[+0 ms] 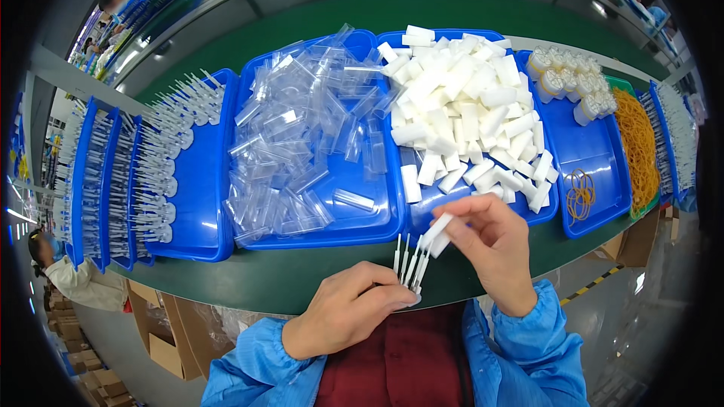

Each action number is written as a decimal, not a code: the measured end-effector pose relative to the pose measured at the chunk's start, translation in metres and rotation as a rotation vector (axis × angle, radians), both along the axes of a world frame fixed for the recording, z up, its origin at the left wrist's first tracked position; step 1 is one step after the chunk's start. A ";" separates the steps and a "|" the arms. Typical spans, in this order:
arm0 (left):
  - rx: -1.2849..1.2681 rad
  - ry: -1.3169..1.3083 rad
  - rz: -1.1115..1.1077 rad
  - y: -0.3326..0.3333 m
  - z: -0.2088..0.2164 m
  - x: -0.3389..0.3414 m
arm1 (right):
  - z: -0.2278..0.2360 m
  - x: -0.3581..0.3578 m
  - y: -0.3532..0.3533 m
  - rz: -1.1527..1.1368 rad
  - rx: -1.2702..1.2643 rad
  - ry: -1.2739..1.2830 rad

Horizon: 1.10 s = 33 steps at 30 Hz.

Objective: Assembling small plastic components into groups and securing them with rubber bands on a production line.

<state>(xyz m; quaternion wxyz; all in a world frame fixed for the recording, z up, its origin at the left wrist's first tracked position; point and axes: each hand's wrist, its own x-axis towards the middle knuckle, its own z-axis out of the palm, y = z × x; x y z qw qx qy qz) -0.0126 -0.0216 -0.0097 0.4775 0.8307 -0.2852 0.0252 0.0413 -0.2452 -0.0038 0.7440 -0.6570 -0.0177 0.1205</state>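
At the front edge of the bench [279, 283]: our L hand [351, 309] grips the base end of a small bunch of slim white rods [412, 264], tips pointing away from us. R hand [490, 245] pinches a white block [435, 232] betw thumb & fingers, right by the tips of the R-most rods; can't tell if it's seated or just touching. Step in hand, we'd say: fitting block onto rods. Next move prob. calls for lining block up w/ tips, then a gentle push, L hand bracing the base. Re: position, rods sit betw our hands, base at L fingertips; block is at the upper R of the bunch. More blocks: white pile [460, 98] just beyond R hand. Clear sleeves [290, 143] L of that; similar rods [154, 188] far L.
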 end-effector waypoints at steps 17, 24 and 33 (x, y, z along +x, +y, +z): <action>-0.063 -0.129 0.262 0.001 -0.016 0.002 | -0.008 -0.024 0.020 0.117 -0.061 -0.281; 0.024 -0.170 0.228 0.006 -0.014 -0.002 | -0.002 0.025 -0.018 -0.100 -0.832 -0.878; -0.065 -0.096 0.262 0.001 -0.010 0.003 | 0.009 0.047 -0.049 0.355 -1.427 -0.900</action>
